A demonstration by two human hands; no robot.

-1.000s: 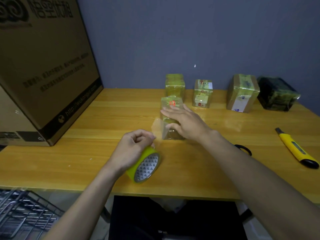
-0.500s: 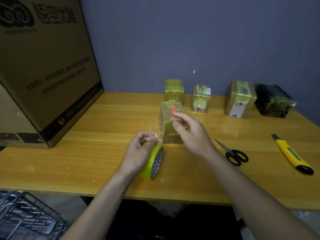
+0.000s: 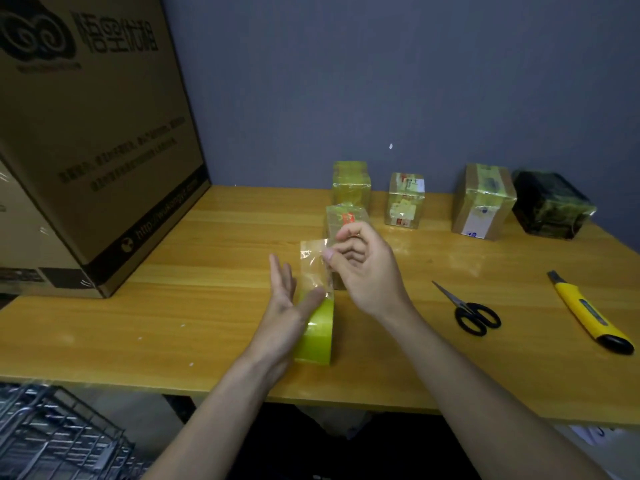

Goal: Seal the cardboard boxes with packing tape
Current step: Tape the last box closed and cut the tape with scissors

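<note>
The left hand [image 3: 285, 306] is held flat with fingers straight, its thumb pressed on the yellow-green roll of packing tape [image 3: 317, 336], which stands on edge on the wooden tabletop [image 3: 207, 271] near the front edge. The right hand [image 3: 363, 268] is raised just beyond the roll, fingers curled, a clear strip of tape [image 3: 311, 265] pinched at its free end. The strip runs upward and away from the roll. A small tape-wrapped cardboard box [image 3: 343, 218] stands just behind the roll.
</note>
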